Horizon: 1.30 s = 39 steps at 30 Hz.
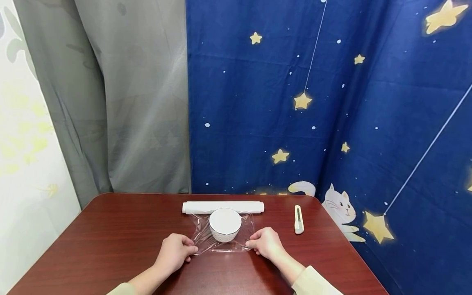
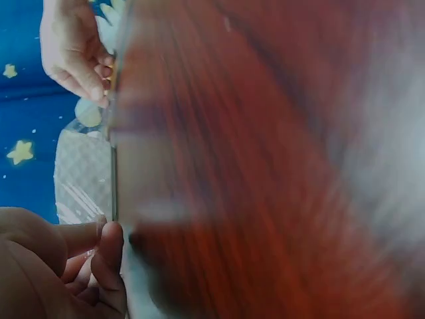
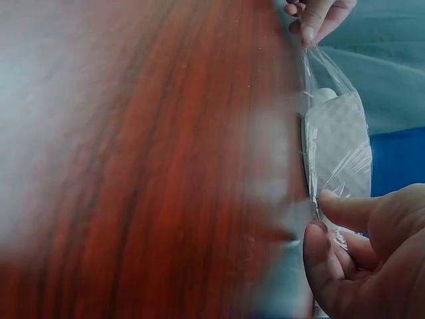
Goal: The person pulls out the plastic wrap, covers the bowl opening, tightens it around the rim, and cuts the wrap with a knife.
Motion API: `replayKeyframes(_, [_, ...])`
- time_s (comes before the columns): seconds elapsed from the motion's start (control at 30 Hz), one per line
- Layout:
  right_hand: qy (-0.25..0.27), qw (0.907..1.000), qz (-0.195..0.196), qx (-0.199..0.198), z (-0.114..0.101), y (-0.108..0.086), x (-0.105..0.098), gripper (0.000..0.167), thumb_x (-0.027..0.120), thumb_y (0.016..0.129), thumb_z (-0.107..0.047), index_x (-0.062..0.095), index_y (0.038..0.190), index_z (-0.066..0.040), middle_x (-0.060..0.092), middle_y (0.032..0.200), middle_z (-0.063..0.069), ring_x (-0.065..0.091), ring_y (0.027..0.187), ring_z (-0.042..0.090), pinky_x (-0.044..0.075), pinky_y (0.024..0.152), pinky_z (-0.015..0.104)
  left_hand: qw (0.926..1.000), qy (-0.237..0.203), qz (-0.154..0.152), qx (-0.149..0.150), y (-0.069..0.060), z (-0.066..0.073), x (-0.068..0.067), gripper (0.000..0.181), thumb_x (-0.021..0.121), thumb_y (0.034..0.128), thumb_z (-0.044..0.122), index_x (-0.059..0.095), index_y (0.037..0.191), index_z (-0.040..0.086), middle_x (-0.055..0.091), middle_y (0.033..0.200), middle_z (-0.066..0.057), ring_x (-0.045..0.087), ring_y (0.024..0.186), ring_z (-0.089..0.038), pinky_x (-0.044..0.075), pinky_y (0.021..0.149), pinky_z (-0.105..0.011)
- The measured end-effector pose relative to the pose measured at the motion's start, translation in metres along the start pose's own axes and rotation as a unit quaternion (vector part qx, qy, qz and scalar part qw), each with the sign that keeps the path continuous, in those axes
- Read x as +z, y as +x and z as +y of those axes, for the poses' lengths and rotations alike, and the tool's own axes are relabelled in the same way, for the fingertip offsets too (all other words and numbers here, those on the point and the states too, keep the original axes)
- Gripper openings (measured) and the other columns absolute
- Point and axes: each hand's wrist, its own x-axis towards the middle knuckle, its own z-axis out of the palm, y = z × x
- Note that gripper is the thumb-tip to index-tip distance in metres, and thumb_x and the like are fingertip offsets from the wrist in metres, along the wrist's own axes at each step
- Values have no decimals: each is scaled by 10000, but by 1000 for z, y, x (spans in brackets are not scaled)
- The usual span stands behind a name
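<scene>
A person in pale cream sleeves [image 1: 313,282] works with both bare hands at a dark reddish-brown, wood-grained surface [image 1: 110,233], holding the near edge of a sheet of clear, crinkled plastic film [image 1: 200,237]. The left hand [image 1: 175,250] pinches the film's near left corner, thumb and fingers [image 2: 109,252] pressed together on it; the right hand [image 1: 266,242] pinches the near right corner in the same way, its fingers [image 3: 319,256] closed narrowly on the plastic. Between the two hands, slightly farther from the person, sits a round white bowl [image 1: 224,237] with a diamond-textured wall and a thin dark rim line, standing upright with its wide side up. The film spreads around the bowl, and in both wrist views its shiny creases run across the textured wall; whether it covers the top cannot be told. Just behind the bowl, a long white roll [image 1: 195,207] lies crosswise, the film reaching back toward it. To the right, well apart from the bowl and beyond the right hand, a slim cream-white utility knife [image 1: 299,221] with a dark grey slot lies lengthwise. Behind the surface hang a plain grey curtain [image 1: 147,123] and a deep blue curtain [image 1: 250,102] printed with yellow stars and a white cat [image 1: 339,207].
</scene>
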Motion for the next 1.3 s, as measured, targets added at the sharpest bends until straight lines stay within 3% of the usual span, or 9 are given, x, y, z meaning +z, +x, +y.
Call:
replayKeyframes(0.2, [-139,9998,38,167,-3,8,4,107,920,859,-84,818,844,-55,714,616,0,641,516,69,550,515,238,9989,390,-2,242,8,1,3,214,914,804,37,753,691,122,659,563,30,635,464,-100,485,535,-237])
replayKeyframes(0.57, [3,9992,73,396,0,20,5,113,899,879,-70,823,796,-68,701,614,-17,629,501,58,566,513,228,9953,749,-70,615,24,-7,1,248,891,815,54,736,653,159,639,574,66,597,520,-68,502,562,-296])
replayKeyframes(0.73, [-550,9981,189,210,2,23,4,133,929,853,-160,836,764,-125,707,650,-36,583,628,74,540,626,269,9926,1147,-59,406,31,-9,1,220,919,808,164,762,660,209,692,667,77,592,683,-118,534,672,-390])
replayKeyframes(0.83, [-812,9962,315,36,1,25,4,136,939,841,-207,838,775,-145,734,718,-49,572,737,107,507,711,307,9944,1045,-20,170,40,-16,8,214,927,797,194,775,649,217,705,654,91,618,696,-128,550,704,-384])
replayKeyframes(0.93, [-754,9965,369,45,0,27,6,139,938,846,-216,825,803,-147,751,772,-42,596,782,128,525,759,338,9987,499,-96,-18,44,-17,11,185,903,814,154,792,666,162,665,575,70,626,585,-108,552,615,-330])
replayKeyframes(1.03, [-465,9982,362,54,-1,29,8,121,922,853,-184,822,828,-120,757,799,-44,593,781,116,515,753,322,9989,-205,-275,-331,43,-13,11,167,824,888,106,807,726,74,633,529,42,618,499,-93,501,519,-264])
replayKeyframes(1.1, [-52,9995,284,134,-1,29,9,95,890,865,-160,826,855,-90,732,755,-33,583,721,110,495,672,302,9968,-488,-357,-519,41,-8,9,158,757,929,103,816,806,23,664,567,4,638,518,-99,499,519,-253])
replayKeyframes(1.2, [617,9971,150,410,-3,30,9,123,807,882,-151,801,935,-41,672,695,-8,555,625,108,428,546,260,9956,-547,-403,-641,41,-5,8,153,722,928,125,809,899,2,698,615,-18,658,584,-124,496,543,-267])
replayKeyframes(1.3, [935,9936,84,634,-5,30,8,202,737,868,-158,735,1025,-32,624,697,11,556,600,121,397,503,246,9975,-345,-378,-478,41,0,6,170,794,882,147,777,962,-2,731,676,-30,680,635,-142,517,596,-299])
